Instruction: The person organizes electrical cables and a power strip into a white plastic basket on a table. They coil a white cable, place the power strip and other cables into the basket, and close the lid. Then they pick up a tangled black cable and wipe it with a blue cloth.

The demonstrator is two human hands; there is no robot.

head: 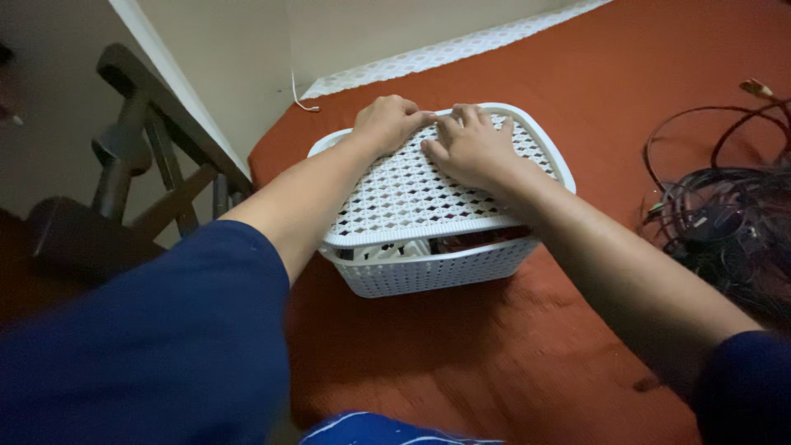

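a bed [494,354] with a rust-orange cover carries everything. a white lattice basket [428,268] sits on it near the far left corner. a tangle of dark cables [725,218] lies on it at the right, well apart from the basket.

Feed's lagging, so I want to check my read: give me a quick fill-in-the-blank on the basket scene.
1. Both hands rest on the basket's ___.
2. The basket sits on a ___ cloth.
3. The cables lie on the person's ___ side.

Missing words: lid; red-orange; right.
Left hand, right hand.
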